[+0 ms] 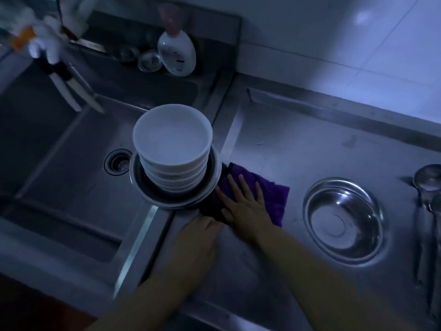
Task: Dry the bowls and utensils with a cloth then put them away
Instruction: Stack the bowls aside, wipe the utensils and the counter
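A stack of white bowls (172, 142) stands inside steel bowls (152, 193) on the ridge between sink and counter. A purple cloth (274, 194) lies flat on the counter just right of the stack. My right hand (243, 204) rests on the cloth with its fingers spread and straight. My left hand (200, 231) is at the cloth's near left corner, below the stack; its fingertips are hidden, so its hold on the cloth is unclear. A single steel bowl (343, 220) sits upright to the right. Steel ladles (427, 187) lie at the far right edge.
The steel sink basin (71, 177) with a drain lies to the left. A white soap bottle (177, 53) and small steel cups (149, 60) stand behind the sink. A tap with white hoses (69, 84) hangs over the basin. A tiled wall rises at the back right.
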{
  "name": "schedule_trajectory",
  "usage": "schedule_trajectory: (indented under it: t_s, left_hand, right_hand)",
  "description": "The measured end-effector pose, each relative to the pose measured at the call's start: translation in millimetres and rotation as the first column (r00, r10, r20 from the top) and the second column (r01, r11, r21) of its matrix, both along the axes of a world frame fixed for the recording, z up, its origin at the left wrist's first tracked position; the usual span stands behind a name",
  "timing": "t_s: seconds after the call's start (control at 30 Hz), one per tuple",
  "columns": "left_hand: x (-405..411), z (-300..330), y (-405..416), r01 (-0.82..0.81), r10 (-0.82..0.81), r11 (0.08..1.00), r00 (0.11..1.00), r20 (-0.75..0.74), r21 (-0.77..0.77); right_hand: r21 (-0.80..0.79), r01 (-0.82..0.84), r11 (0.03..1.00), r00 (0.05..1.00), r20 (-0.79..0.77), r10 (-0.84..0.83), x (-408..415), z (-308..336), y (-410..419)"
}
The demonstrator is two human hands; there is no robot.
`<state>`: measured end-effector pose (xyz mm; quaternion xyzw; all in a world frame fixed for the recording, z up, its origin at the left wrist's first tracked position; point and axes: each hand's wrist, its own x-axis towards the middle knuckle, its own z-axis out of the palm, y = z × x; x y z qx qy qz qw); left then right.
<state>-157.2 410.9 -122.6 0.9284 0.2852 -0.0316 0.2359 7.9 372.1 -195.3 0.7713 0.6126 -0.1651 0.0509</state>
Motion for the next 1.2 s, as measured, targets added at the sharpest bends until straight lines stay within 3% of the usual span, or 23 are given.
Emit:
schedule_trajectory:
  t_s: [0.1,0.43,0.6,0.7,0.93,1.2]
  left_hand:
    - [31,-9,2,-0.026,0.020,0.999,0.987,-0.158,-0.034]
    - [95,-32,10,-0.010,0.033,0.996,0.963,-0.267,0.086]
    - [102,-35,16,0.001,0.011,0.999,0.946,-0.325,0.037]
    - [104,-36,17,-0.010,0.014,1.000,0.945,-0.326,0.013]
    - [106,-38,20,-0.060,0.033,0.996,0.926,-0.376,-0.061]
    - [109,-38,17,-0.049,0.048,0.999,0.920,-0.390,0.005]
  right_hand:
    - [0.036,-0.031,0.999,0.999,0.014,0.031,32,1,24]
    - [0.130,-0.077,0.988,0.997,0.020,0.075,123,-7,92]
    - [0.134,-0.013,0.991,1.000,-0.013,0.015,155,-7,125]
    - [0.117,0.013,0.993,0.999,-0.035,-0.009,158,-8,134]
    - [0.234,-0.246,0.940,0.965,-0.029,0.260,98,-17,96]
    - [0.238,-0.189,0.953,0.977,-0.053,0.207,137,-11,143]
